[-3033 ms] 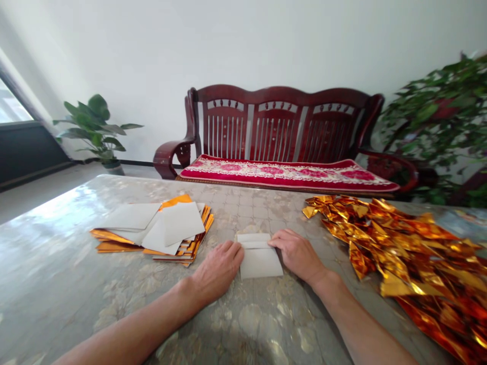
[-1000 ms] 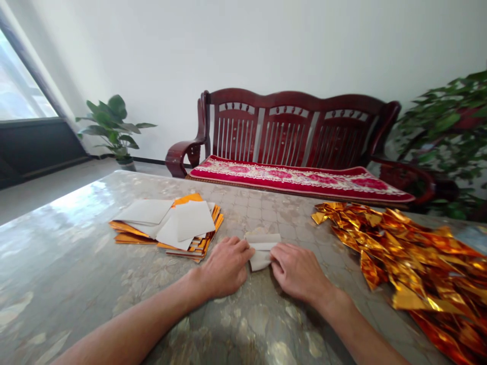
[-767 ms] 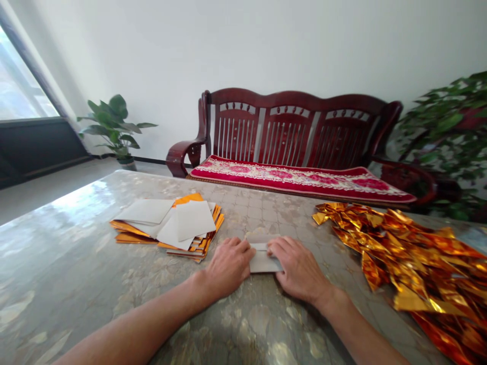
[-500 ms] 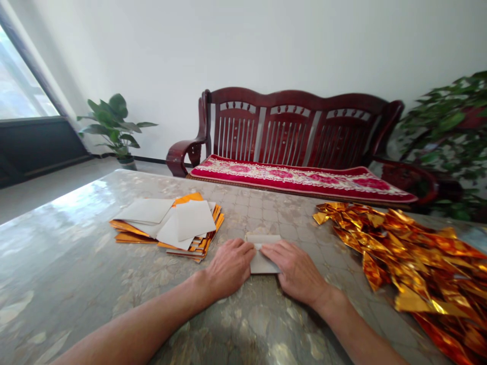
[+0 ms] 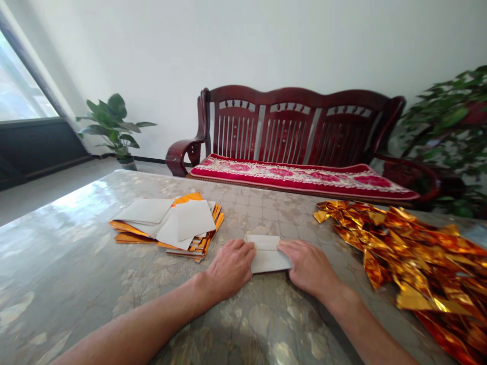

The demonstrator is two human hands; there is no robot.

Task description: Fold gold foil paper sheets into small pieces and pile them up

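Note:
A sheet of pale grey-white paper (image 5: 269, 259) lies on the table in front of me, with a fold line across its upper part. My left hand (image 5: 233, 266) grips its left edge, fingers bent together and the thumb side hidden. At the right edge, my right hand (image 5: 310, 266) has its fingers closed on the paper. Left of my hands sits a loose stack of paper sheets (image 5: 196, 220), white on one face and orange-gold on the other. A heap of folded shiny gold foil paper pieces (image 5: 411, 253) spreads on the right.
The table (image 5: 152, 304) has a glossy patterned cover. Beyond its far edge stands a dark red wooden bench (image 5: 285, 126) with a red floral cushion (image 5: 304, 175). A potted plant (image 5: 114, 126) is at the far left, another leafy plant (image 5: 452, 126) at the right.
My right hand has slid right along the paper, from near its middle to its right edge, uncovering more of it. The left hand has stayed in place.

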